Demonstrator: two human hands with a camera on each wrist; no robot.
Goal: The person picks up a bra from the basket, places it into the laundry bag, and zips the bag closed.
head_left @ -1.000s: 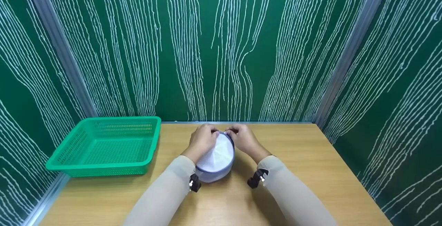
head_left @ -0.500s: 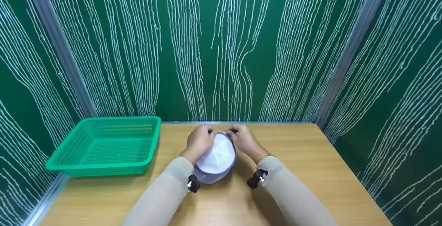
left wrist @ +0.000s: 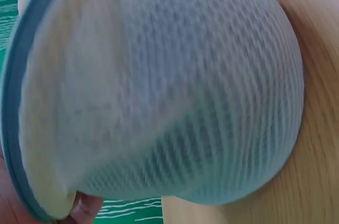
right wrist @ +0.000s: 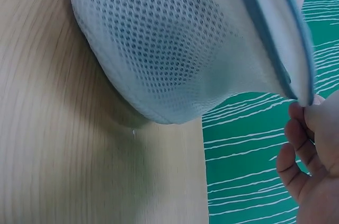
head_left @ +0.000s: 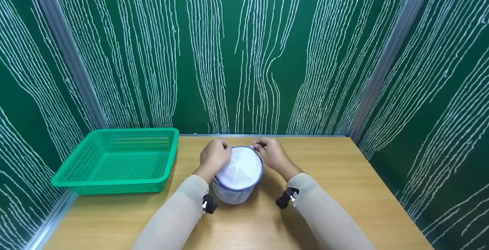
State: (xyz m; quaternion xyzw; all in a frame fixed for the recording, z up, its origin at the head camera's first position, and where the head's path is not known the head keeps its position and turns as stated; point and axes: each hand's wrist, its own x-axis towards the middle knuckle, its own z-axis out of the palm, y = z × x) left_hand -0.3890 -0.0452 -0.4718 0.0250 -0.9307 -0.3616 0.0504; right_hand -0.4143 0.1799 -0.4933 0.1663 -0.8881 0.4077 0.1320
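Observation:
A white mesh laundry bag with blue-grey trim stands on the wooden table, its round lid facing up. My left hand pinches the rim at the lid's far left side. At the far right side of the rim, my right hand pinches the edge between thumb and forefinger. The right wrist view shows the bag's mesh wall and two blue-grey bands along the rim, with the other right fingers loosely curled below. In the left wrist view, the bag's wall covers most of the left hand.
A green plastic basket with slotted walls stands on the table at the left. Green panels with white wavy lines enclose the table's back and sides. A small black device is strapped to each wrist.
My left hand has slid left along the rim, away from the right hand, uncovering more of the lid. The bag has shifted slightly; the right hand stays at nearly the same spot.

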